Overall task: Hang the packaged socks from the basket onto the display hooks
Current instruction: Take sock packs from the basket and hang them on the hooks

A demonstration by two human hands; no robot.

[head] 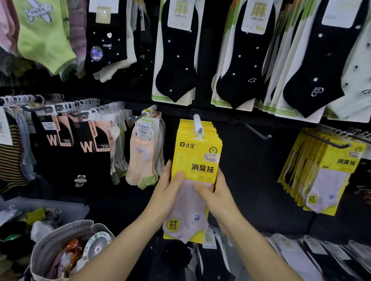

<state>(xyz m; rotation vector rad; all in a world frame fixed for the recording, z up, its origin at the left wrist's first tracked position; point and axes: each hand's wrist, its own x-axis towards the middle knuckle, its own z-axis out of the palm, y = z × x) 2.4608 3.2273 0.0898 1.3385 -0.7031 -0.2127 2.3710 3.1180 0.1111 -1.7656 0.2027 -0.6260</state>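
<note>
both my left hand [169,186] and right hand [216,199] grip the yellow sock packs [196,158] on the hook [198,126]; i should slide them back evenly (no twisting).

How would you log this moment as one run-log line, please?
left hand: grips yellow sock pack | right hand: holds it too | pack: on center hook | basket: lower left

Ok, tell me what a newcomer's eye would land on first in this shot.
The bright yellow sock packs hanging on the centre hook stand out against the dark wall, the left hand and right hand gripping the front pack by its edges. Above hangs a row of black socks on pale cards; a fabric basket sits at lower left.
</note>
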